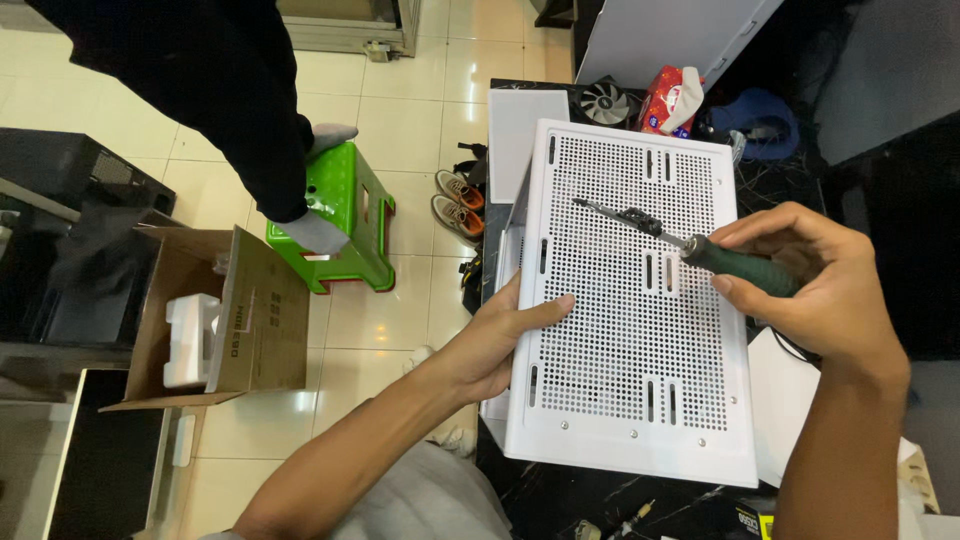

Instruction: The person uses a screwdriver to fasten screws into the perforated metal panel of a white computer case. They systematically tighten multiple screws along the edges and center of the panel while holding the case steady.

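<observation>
A white perforated metal panel of a computer case lies flat on a dark marble table. My left hand grips the panel's left edge, thumb on top. My right hand holds a green-handled screwdriver; its metal shaft points up and left, with the tip over the panel's upper middle.
Another person in dark clothes rests grey-socked feet on a green plastic stool at the upper left. An open cardboard box with white foam stands on the tiled floor. Shoes, a case fan and a red tissue pack lie beyond the panel.
</observation>
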